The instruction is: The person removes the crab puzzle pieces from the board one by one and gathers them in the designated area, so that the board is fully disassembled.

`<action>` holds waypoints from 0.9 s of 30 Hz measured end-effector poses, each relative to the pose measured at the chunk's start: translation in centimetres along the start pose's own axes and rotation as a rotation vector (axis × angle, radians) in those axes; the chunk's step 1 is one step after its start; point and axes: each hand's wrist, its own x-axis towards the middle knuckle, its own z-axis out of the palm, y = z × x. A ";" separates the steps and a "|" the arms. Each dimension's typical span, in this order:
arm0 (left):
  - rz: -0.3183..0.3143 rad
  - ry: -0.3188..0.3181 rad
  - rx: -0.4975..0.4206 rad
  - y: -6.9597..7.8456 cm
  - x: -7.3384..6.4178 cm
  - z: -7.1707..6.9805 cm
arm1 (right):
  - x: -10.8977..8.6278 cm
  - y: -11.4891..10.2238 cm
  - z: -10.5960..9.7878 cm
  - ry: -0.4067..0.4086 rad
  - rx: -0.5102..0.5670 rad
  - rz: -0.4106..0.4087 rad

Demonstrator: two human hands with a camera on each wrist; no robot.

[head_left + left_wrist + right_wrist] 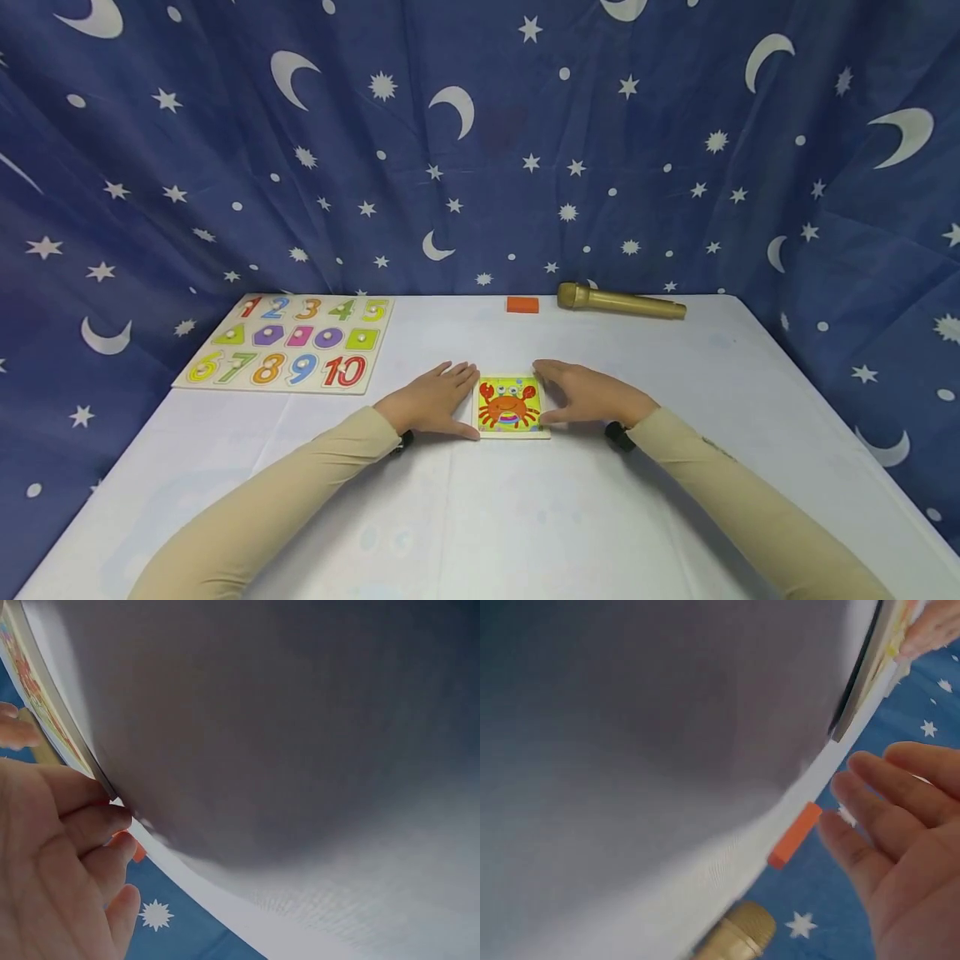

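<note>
Yellow crab board [508,408] lies flat on the white table [495,521], between a person's hands. Left hand [433,402] and right hand [596,394] frame opposite sides, thumbs spread from extended fingers, neither visibly pinching, perhaps to steady it; the gold microphone [622,302] lies farther back, presumably leaving room.

Crab picture [508,408], grips [435,402] [596,393] either side, perhaps touching

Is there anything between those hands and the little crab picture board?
Nothing visible: the left hand and right hand flank the crab picture board, right at its sides. The orange block and golden microphone lie farther back, out of the way.
</note>
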 end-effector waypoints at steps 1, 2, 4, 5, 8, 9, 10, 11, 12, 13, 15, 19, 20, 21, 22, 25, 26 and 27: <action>0.000 0.002 0.002 0.0 0.0 0.0 | 0.2 0.0 -0.1 0.018 0.029 -0.011; 0.001 0.005 0.005 0.0 0.0 0.0 | 0.4 0.0 -0.1 0.031 0.056 -0.018; 0.003 0.010 0.010 0.0 0.0 0.0 | 0.7 0.2 -0.1 0.051 0.092 -0.026; 0.004 0.010 0.012 0.0 0.0 0.0 | 0.9 0.2 -0.1 0.057 0.112 -0.023; 0.005 0.014 0.017 0.1 -0.1 0.0 | 1.2 0.3 -0.1 0.067 0.151 -0.021; 0.005 0.014 0.019 0.1 -0.1 0.0 | 1.3 0.3 -0.1 0.070 0.159 -0.024; 0.006 0.017 0.019 0.1 -0.1 0.0 | 1.4 0.3 -0.1 0.072 0.167 -0.025; 0.007 0.017 0.020 0.1 -0.2 0.0 | 1.5 0.4 -0.1 0.074 0.172 -0.027; 0.007 0.018 0.023 0.1 -0.2 0.0 | 1.6 0.4 -0.1 0.075 0.172 -0.030; 0.006 0.018 0.024 0.1 -0.2 0.0 | 1.7 0.4 -0.1 0.074 0.174 -0.034; 0.004 0.018 0.026 0.1 -0.1 0.1 | 1.9 0.4 0.0 0.070 0.182 -0.033; -0.007 0.016 0.016 0.1 0.0 0.2 | 2.2 0.3 -0.1 0.058 0.189 -0.030; -0.010 0.012 0.016 0.0 0.0 0.3 | 2.3 0.3 -0.1 0.056 0.190 -0.029; -0.014 0.008 0.016 0.0 0.1 0.3 | 2.4 0.3 -0.1 0.055 0.186 -0.034; -0.016 0.005 0.018 0.0 0.1 0.3 | 2.4 0.3 -0.1 0.053 0.185 -0.034; -0.016 0.007 0.010 0.1 0.1 0.2 | 2.7 0.3 -0.1 0.048 0.180 -0.032; -0.015 0.006 0.011 0.1 0.0 0.2 | 2.7 0.3 -0.1 0.046 0.179 -0.029; -0.014 0.009 0.008 0.1 0.0 0.2 | 2.8 0.3 -0.1 0.044 0.174 -0.028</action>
